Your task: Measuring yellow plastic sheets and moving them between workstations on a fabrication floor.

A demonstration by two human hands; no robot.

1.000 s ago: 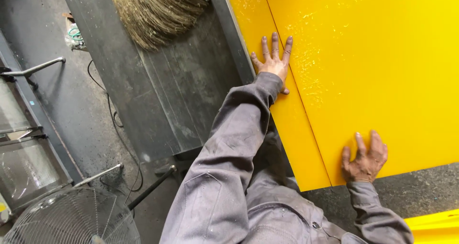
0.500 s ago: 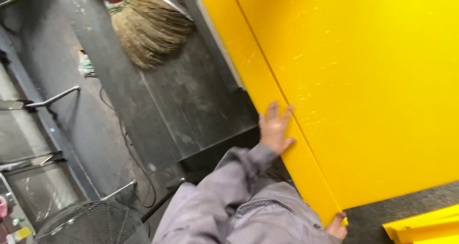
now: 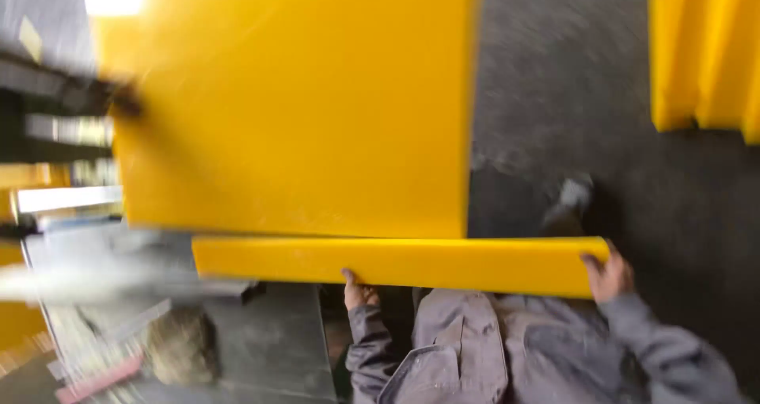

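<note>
Left grip [image 3: 360,291]: fingers curled up under the lower edge of the folded front flange of the yellow sheet-metal panel [image 3: 301,111], closed on it as far as the blur lets me tell. Right grip [image 3: 608,277]: wrapped over the far right corner of that same flange, thumb side on the front face, also closed on the panel. Both grips sit on the near edge, well apart, one near the middle and one at the end.

Panel position: broad face runs up and away from the grips, flange [image 3: 396,263] turned down toward the body. Its left portion lies over the grey metal counter [image 3: 269,333] to the left of the left grip; its right portion hangs out over the dark floor [image 3: 570,95] above the right grip.

Progress, judged from this view: the panel looks carried by the hands, partly off the counter, not set down anywhere. Placement is not yet done.

Further out: a shoe [image 3: 571,198] just above the right grip, more yellow folded parts [image 3: 701,47] far upper right, grey work sleeves [image 3: 507,348] below. Left side is heavily motion-blurred; can't tell what's there.
</note>
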